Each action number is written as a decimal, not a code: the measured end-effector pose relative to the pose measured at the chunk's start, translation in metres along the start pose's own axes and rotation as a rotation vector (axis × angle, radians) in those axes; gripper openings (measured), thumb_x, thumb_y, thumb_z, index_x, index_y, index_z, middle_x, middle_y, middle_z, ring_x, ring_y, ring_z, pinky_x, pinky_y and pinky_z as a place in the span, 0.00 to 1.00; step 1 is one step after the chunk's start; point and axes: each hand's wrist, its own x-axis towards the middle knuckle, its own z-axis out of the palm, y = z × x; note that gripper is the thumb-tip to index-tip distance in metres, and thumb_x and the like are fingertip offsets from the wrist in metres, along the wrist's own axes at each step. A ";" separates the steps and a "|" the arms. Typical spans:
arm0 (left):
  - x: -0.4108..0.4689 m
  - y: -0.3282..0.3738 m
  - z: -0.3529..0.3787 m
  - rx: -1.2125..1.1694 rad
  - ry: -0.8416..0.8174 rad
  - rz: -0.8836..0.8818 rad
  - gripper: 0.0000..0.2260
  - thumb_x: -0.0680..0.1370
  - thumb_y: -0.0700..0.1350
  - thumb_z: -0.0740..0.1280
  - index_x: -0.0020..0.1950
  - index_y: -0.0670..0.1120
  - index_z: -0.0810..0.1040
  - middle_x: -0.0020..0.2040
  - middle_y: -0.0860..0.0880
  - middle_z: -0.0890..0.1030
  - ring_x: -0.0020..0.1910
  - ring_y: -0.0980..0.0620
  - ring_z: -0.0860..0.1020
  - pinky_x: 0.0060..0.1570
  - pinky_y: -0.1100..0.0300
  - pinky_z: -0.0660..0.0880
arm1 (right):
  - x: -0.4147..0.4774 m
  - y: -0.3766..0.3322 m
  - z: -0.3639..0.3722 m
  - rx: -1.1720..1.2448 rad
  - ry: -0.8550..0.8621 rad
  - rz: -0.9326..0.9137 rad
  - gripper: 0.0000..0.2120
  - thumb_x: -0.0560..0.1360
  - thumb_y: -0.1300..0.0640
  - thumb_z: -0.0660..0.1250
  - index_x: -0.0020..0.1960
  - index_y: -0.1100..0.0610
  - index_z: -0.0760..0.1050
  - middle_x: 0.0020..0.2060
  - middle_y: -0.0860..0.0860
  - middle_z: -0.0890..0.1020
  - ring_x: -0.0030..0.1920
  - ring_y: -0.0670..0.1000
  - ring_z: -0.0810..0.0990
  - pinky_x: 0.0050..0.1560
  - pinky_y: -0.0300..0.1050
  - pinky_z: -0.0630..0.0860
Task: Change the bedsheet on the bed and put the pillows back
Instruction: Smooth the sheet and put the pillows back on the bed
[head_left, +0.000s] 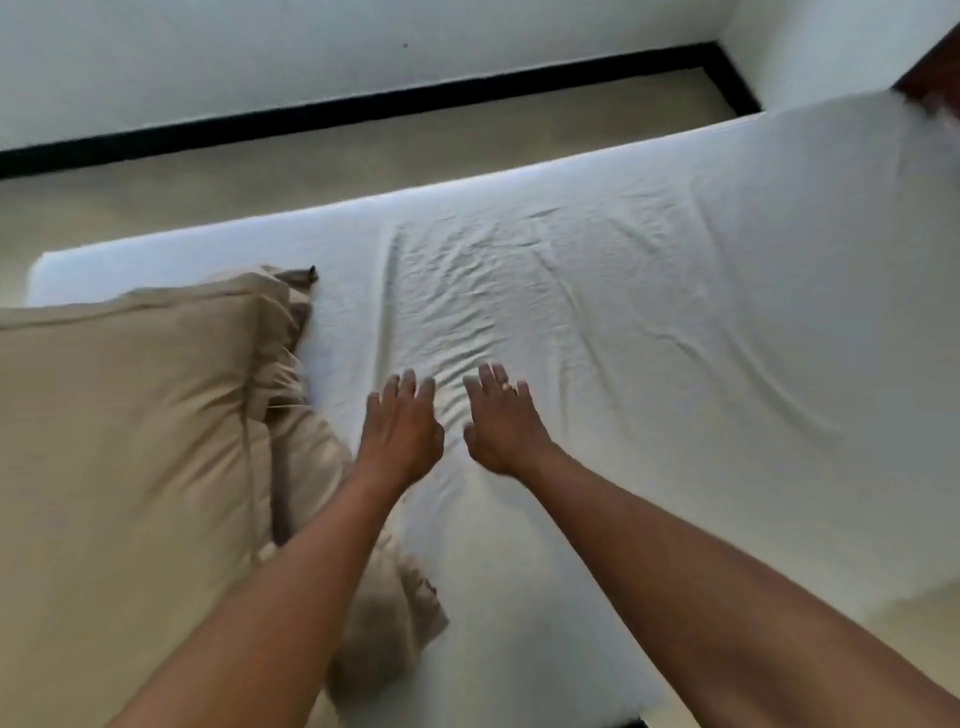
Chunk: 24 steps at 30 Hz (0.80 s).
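Far left, tan pillow lying on the white bedsheet. Next, left hand, fingers straight and spread, palm down over creases, gripping nothing. Just beside, right hand likewise flat and loose. Rightward, bedsheet spread across the bed.

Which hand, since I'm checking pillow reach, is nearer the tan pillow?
Left. The left hand is over the white sheet just beside the tan pillow; the right hand is farther away, beyond the left hand.

One bedsheet, left hand, right hand, tan pillows (one or two, unclear)
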 end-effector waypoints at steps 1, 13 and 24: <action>0.023 -0.007 0.031 0.011 0.048 -0.112 0.26 0.75 0.48 0.64 0.72 0.45 0.69 0.74 0.37 0.68 0.73 0.37 0.67 0.69 0.40 0.67 | 0.039 0.007 0.013 -0.005 0.064 -0.020 0.34 0.83 0.50 0.59 0.83 0.58 0.49 0.83 0.58 0.48 0.83 0.58 0.46 0.79 0.63 0.50; 0.026 0.011 0.135 -0.154 0.286 0.135 0.27 0.82 0.53 0.60 0.80 0.47 0.64 0.81 0.41 0.59 0.82 0.42 0.54 0.75 0.37 0.58 | 0.084 0.103 0.099 0.123 0.479 0.366 0.40 0.79 0.39 0.51 0.82 0.64 0.51 0.82 0.61 0.50 0.82 0.60 0.47 0.79 0.67 0.46; -0.018 0.068 0.147 -0.041 0.083 0.371 0.33 0.80 0.62 0.59 0.83 0.54 0.56 0.83 0.42 0.49 0.82 0.38 0.46 0.72 0.28 0.54 | 0.023 0.141 0.125 0.059 0.467 0.217 0.35 0.82 0.42 0.57 0.84 0.55 0.50 0.83 0.52 0.49 0.83 0.53 0.45 0.80 0.63 0.51</action>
